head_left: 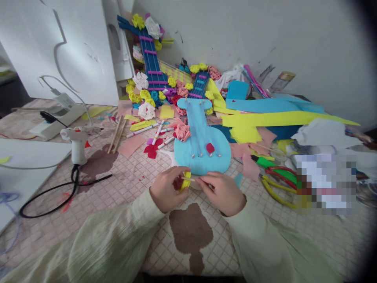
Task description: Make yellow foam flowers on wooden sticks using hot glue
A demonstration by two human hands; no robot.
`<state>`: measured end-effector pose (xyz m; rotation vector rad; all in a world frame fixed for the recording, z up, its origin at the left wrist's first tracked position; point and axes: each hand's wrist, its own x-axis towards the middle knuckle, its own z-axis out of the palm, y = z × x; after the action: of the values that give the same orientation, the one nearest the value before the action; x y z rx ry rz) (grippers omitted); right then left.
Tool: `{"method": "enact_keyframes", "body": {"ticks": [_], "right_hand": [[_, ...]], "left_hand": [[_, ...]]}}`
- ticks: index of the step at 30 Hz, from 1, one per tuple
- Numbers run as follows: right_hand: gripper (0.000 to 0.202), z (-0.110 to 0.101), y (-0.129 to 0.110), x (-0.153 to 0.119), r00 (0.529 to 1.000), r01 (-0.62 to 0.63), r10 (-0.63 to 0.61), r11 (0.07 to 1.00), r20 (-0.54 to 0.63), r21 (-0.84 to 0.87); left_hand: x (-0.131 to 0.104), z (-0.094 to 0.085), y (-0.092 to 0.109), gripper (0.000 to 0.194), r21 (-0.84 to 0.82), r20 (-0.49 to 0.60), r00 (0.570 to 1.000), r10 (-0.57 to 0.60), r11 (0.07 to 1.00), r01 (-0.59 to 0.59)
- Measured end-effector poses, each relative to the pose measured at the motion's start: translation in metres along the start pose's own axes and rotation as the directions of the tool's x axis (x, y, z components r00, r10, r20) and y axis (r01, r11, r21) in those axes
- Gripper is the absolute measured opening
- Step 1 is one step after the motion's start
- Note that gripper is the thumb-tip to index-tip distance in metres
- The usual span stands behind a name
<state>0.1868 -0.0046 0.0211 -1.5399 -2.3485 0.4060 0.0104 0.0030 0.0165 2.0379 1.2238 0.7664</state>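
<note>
Near the table's front, my left hand is closed with a yellow paper strip between thumb and fingers. My right hand pinches the end of a thin pale wooden stick, whose other end lies across the yellow paper. Just beyond both hands lies a light blue guitar-shaped cutout with strings, small pegs and a red patch. A pink crepe paper flower sits at the cutout's left edge.
On the left stand a white glue gun with a black cord and a power strip. Scissors with yellow handles lie right. Flower-decked dark blue guitars lean at the back. Markers and yellow paper are scattered about.
</note>
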Motion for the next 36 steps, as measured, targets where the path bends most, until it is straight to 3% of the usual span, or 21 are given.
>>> {"method": "enact_keyframes", "body": {"ticks": [21,30,36], "right_hand": [[0.026,-0.001,-0.004,0.0,0.994,-0.09,0.092,0.996,0.063,-0.024],[0.018,0.006,-0.003,0.001,0.996,-0.087,0.086,0.994,-0.017,-0.059],[0.008,-0.006,0.005,0.002,0.993,-0.028,0.048,0.983,-0.108,0.181]], "left_hand": [[0.0,0.001,0.0,0.033,-0.031,0.006,1.0,0.023,0.999,-0.023],[0.0,0.001,-0.001,0.037,-0.04,0.014,1.0,0.023,0.999,-0.023],[0.0,-0.002,-0.001,0.042,-0.129,-0.005,0.999,-0.032,0.991,0.031]]}}
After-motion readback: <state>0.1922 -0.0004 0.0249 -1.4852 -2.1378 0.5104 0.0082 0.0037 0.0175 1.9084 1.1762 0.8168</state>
